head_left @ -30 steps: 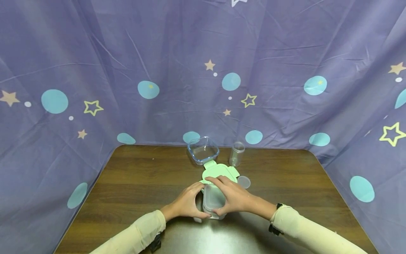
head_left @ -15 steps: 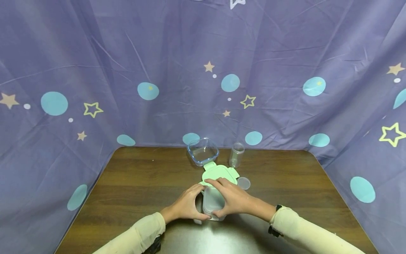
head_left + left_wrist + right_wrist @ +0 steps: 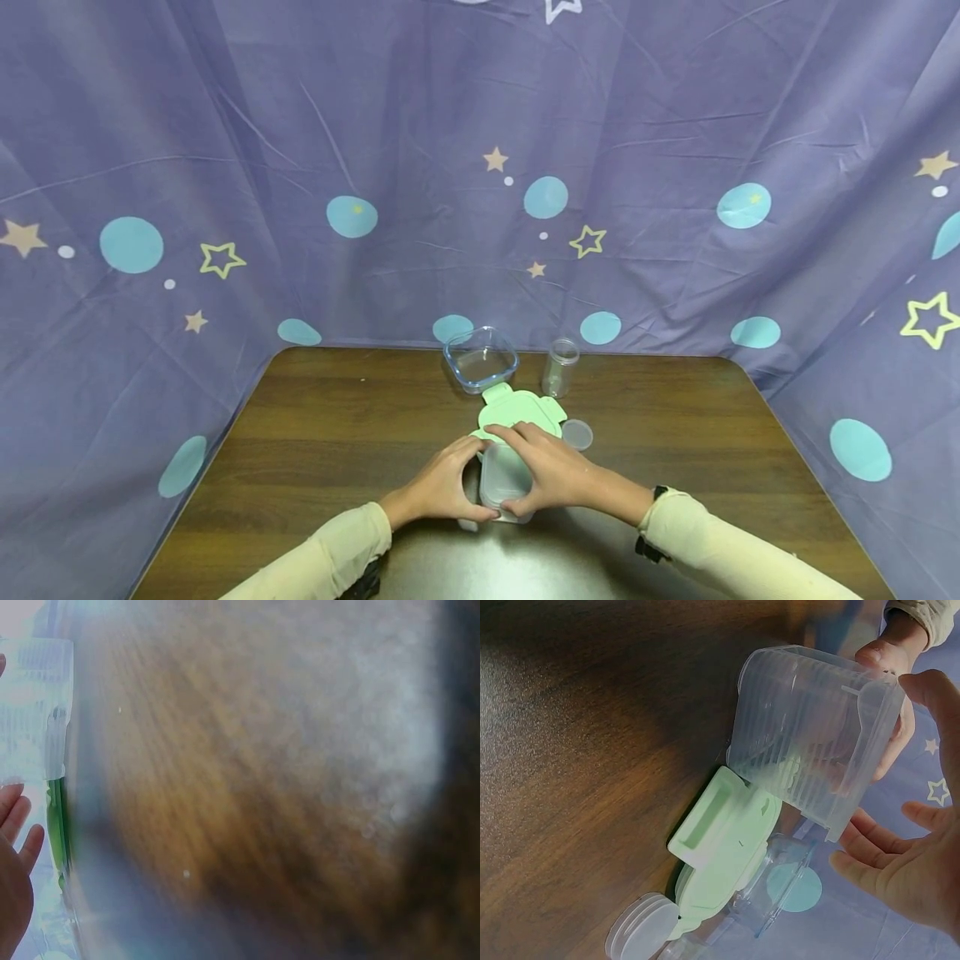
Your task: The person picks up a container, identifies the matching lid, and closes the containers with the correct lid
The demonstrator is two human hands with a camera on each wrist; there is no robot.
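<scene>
Between my two hands a translucent plastic container (image 3: 504, 477) with ribbed sides stands upright on the table, near its front. My left hand (image 3: 442, 483) grips its left side near the top, thumb at the front corner and fingers at the back. From the right, my right hand (image 3: 553, 471) holds the top edge the same way, with thumb and fingers curled round the corners. In the right wrist view the ribbed container (image 3: 802, 727) shows a raised rim at its top. A light green lid (image 3: 519, 410) with clip flaps lies just behind it, partly hidden by my fingers.
Toward the back of the wooden table (image 3: 337, 433) stand a square glass dish (image 3: 480, 367) and a clear jar (image 3: 560, 367). A small round translucent lid (image 3: 577, 435) lies right of the green lid. A purple curtain (image 3: 420, 167) hangs behind.
Both hands keep their grip on the container, with no visible shift on the table. The view has tilted very slightly.
</scene>
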